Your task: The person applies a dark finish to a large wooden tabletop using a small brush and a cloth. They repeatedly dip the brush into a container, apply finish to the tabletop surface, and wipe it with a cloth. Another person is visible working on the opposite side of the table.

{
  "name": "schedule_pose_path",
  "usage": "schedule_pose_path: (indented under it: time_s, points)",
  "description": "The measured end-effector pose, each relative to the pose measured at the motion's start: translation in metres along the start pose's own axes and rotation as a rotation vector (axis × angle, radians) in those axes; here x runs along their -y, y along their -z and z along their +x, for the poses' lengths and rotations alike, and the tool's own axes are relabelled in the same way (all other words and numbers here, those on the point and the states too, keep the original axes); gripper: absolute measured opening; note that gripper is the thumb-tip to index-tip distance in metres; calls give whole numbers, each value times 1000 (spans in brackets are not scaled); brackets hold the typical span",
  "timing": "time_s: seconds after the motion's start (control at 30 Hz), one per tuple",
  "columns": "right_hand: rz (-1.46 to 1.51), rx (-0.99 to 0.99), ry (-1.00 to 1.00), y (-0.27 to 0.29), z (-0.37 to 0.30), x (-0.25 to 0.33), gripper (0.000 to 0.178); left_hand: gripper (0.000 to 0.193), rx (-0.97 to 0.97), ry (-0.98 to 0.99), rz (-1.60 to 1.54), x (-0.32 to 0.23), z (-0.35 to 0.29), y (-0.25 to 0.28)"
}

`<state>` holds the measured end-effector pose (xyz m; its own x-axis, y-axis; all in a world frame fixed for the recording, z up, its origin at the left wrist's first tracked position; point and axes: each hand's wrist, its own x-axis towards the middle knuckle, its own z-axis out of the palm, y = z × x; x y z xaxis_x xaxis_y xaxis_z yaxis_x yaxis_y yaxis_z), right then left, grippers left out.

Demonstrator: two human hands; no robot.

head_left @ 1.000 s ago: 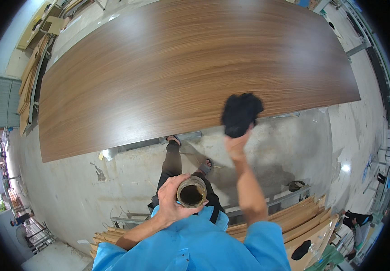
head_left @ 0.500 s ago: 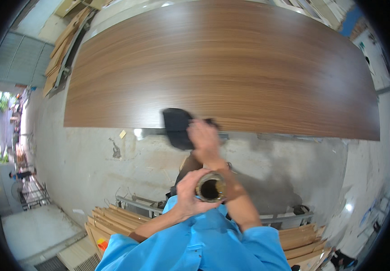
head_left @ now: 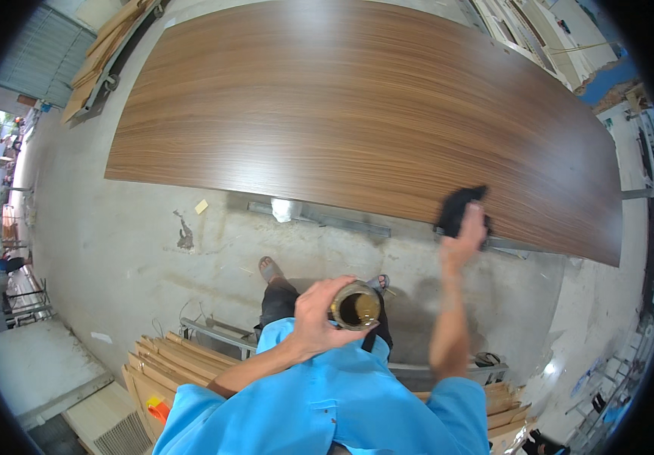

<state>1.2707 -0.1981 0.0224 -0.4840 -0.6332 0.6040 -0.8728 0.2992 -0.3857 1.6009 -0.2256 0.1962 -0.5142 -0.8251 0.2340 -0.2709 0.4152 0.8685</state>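
Flanking wood panel (head_left: 357,114): stacked boards (head_left: 183,364), concrete floor (head_left: 115,227)

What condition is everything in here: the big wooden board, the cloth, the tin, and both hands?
Wooden panel: lying flat, raised off the floor, glossy brown grain.
Dark cloth: bunched up, pressed on the panel's near edge.
Right hand: arm stretched out, gripping the cloth.
Open can: lidless, upright, with brownish liquid inside.
Left hand: fingers wrapped round the can, held near the chest.
Concrete floor: stained, with small scraps on it.
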Motion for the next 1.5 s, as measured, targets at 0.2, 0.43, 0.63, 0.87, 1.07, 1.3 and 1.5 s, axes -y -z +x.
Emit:
schedule_pose_path:
  time_s: [0.2, 0.43, 0.63, 0.87, 1.07, 1.3, 1.5]
  points:
    - [259, 168, 186, -137, -56, 303, 55, 81, -27, 71, 40, 75, -29, 124]
    - [988, 570, 93, -181, -67, 548, 57, 79, -140, 186, 122, 127, -42, 258]
    - [1140, 754, -57, -120, -81, 562, 37, 77, -280, 119, 157, 133, -37, 311]
    - [1852, 1021, -949, -80, -93, 580, 21, 81, -306, 130, 35, 163, -33, 314]
    - [2210, 974, -1333, -97, -78, 576, 23, 87, -380, -167, 161, 195, 5, 303]
    - [2261, 918, -1239, -109, -57, 528, 29, 87, -257, -130, 54, 193, 51, 273]
    - [2196, 741, -1199, -90, -47, 477, 36, 82, 14, -43, -92, 187, 82, 251]
